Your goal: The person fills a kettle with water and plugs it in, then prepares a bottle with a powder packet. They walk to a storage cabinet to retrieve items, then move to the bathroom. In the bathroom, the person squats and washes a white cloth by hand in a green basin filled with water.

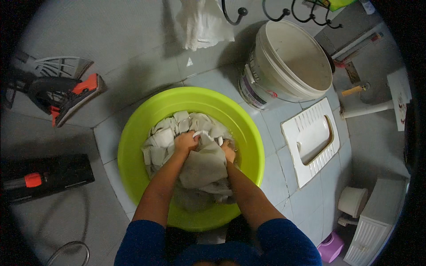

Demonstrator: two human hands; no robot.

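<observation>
A large lime-green basin point(133, 186) stands on the floor in front of me, with water and a bunched mass of pale grey-white cloth point(204, 166) inside it. My left hand point(186, 142) is closed on a fold of this cloth near the middle of the basin. To its right, my right hand point(228, 151) is closed on the cloth's other side, its fingertips partly hidden by the fabric. A raised piece of the cloth stretches between the two hands and hangs toward me. Its lower part lies in the cloudy water.
A tall white bucket point(262, 84) stands beyond the basin at right. Past it, a white squat toilet point(306, 146) is set in the tiled floor. At far right are a white cabinet point(372, 226) and a purple container point(331, 247). Black hooks point(242, 12) line the far wall.
</observation>
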